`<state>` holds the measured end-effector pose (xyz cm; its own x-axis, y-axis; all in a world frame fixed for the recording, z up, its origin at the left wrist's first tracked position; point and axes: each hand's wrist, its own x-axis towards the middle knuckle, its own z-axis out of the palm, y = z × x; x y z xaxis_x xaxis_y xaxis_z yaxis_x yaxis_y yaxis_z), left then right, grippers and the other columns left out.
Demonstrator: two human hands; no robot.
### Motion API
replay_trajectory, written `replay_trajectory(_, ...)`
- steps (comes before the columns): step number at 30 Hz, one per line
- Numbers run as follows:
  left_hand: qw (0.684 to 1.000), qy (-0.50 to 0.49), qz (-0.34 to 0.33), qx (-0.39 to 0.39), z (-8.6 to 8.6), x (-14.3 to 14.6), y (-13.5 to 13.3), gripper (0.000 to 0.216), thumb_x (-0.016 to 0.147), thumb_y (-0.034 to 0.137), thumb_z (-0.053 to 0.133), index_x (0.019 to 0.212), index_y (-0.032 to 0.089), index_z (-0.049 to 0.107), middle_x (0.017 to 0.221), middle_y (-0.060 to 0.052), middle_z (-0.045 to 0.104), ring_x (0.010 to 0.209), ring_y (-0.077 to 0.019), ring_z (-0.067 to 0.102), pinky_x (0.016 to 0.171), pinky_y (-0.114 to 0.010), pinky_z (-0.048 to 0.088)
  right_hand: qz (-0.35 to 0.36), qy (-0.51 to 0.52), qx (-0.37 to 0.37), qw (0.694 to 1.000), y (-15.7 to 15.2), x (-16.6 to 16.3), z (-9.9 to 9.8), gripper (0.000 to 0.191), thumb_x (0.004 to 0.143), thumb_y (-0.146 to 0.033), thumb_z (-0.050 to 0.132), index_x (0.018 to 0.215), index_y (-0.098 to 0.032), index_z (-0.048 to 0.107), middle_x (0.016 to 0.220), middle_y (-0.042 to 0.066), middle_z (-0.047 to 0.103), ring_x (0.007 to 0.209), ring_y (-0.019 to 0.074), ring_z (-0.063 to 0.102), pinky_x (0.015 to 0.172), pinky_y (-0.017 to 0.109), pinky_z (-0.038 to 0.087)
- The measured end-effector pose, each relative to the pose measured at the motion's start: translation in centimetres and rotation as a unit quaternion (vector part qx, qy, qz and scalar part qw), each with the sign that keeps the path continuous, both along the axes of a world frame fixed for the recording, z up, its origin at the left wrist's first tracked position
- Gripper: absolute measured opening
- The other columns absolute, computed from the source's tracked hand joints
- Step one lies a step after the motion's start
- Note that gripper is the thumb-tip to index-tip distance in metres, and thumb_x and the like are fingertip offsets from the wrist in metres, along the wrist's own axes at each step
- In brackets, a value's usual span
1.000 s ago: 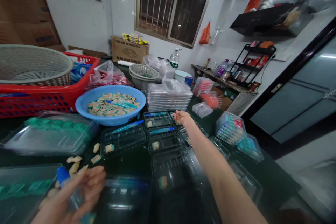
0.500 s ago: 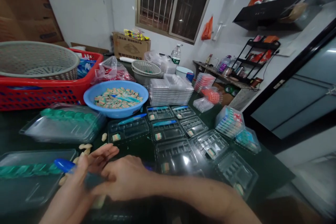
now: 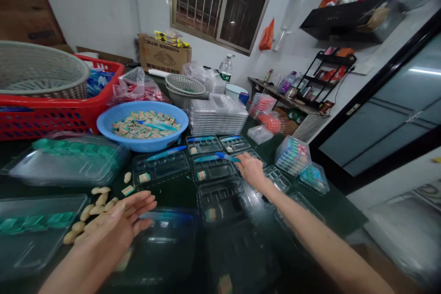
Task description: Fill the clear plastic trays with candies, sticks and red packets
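Note:
My right hand [image 3: 253,171] is closed on a slim blue pen-like piece [image 3: 228,157] and reaches over the clear compartment trays [image 3: 217,193] on the table. The piece is above a tray in the middle row, near another light blue pen-like piece [image 3: 206,159]. My left hand [image 3: 120,220], fingers stretched and palm turned inward, is open beside several peanuts [image 3: 98,210]. Right of it lies a blurred tray with a blue piece [image 3: 168,216] along its top. Several trays hold a small striped block, such as this block [image 3: 144,177].
A blue basin [image 3: 103,132] of striped blocks stands behind the trays. Stacked clear trays [image 3: 217,117] are to its right. A red basket [image 3: 65,119] and clear packs with green pieces [image 3: 72,149] occupy the left. Filled packs [image 3: 292,155] sit near the right edge.
My right hand has moved from beside my left hand out to the right, carrying the blue piece. My left hand no longer has the blue piece by it. The view has shifted slightly.

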<state>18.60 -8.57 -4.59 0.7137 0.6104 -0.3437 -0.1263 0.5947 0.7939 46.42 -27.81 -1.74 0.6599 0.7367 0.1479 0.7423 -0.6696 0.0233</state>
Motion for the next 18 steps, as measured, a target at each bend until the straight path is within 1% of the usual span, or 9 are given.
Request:
replay_trajectory(3, 1.0, 0.011, -0.003, -0.01, 1.2, 0.0, -0.9, 0.047, 0.05, 0.043, 0.077, 0.088, 0.016, 0.069, 0.108, -0.013, 0.063, 0.113, -0.0362, 0.046, 0.068, -0.034, 0.051, -0.045, -0.026, -0.034, 0.998, -1.3, 5.2, -0.9, 0.023, 0.09, -0.016, 0.037, 0.101, -0.014, 0.057, 0.102, 0.014, 0.055, 0.085, 0.0217, 0.058, 0.07, 0.029, 0.04)
replay_trajectory(6, 1.0, 0.014, 0.01, -0.013, 1.4, 0.0, -1.0, 0.046, 0.049, 0.041, 0.077, 0.087, 0.016, 0.068, 0.105, -0.013, 0.063, 0.109, -0.0356, 0.048, 0.066, -0.033, 0.05, -0.049, -0.042, -0.064, 0.996, -1.5, 7.9, -1.8, 0.026, 0.088, -0.009, 0.035, 0.1, -0.015, 0.057, 0.105, 0.014, 0.053, 0.089, 0.0221, 0.058, 0.073, 0.03, 0.041)
replay_trajectory(9, 1.0, 0.008, 0.015, -0.009, 0.7, -0.1, -0.3, 0.046, 0.048, 0.039, 0.077, 0.086, 0.015, 0.068, 0.103, -0.012, 0.063, 0.103, -0.0338, 0.051, 0.064, -0.032, 0.05, -0.044, -0.05, -0.086, 0.994, -1.0, 9.0, -2.5, 0.027, 0.088, -0.007, 0.035, 0.102, -0.016, 0.056, 0.104, 0.014, 0.053, 0.091, 0.0222, 0.058, 0.075, 0.031, 0.041)
replay_trajectory(13, 0.999, -0.03, -0.019, -0.013, -1.0, -0.3, 0.7, 0.04, 0.06, 0.039, 0.072, 0.093, 0.016, 0.067, 0.102, -0.011, 0.064, 0.097, -0.0292, 0.055, 0.065, -0.032, 0.051, -0.047, -0.061, -0.106, 0.991, -0.5, 9.8, -3.1, 0.028, 0.086, -0.006, 0.036, 0.104, -0.017, 0.055, 0.104, 0.013, 0.053, 0.091, 0.022, 0.058, 0.075, 0.03, 0.042)
replay_trajectory(15, 0.998, -0.051, -0.03, -0.02, -1.7, -0.4, 0.9, 0.036, 0.065, 0.036, 0.069, 0.095, 0.016, 0.067, 0.099, -0.011, 0.064, 0.092, -0.0268, 0.057, 0.064, -0.032, 0.05, -0.05, -0.067, -0.113, 0.99, -0.5, 10.1, -3.3, 0.029, 0.085, -0.005, 0.037, 0.105, -0.018, 0.055, 0.105, 0.012, 0.053, 0.09, 0.0216, 0.059, 0.073, 0.029, 0.042)
replay_trajectory(18, 0.997, -0.071, -0.022, -0.025, -1.9, -0.7, 0.7, 0.033, 0.069, 0.032, 0.066, 0.097, 0.015, 0.066, 0.097, -0.012, 0.064, 0.087, -0.0242, 0.059, 0.063, -0.03, 0.049, -0.053, -0.075, -0.12, 0.989, -0.7, 10.0, -3.7, 0.031, 0.085, -0.005, 0.037, 0.107, -0.018, 0.055, 0.104, 0.012, 0.054, 0.086, 0.0206, 0.06, 0.069, 0.028, 0.042)
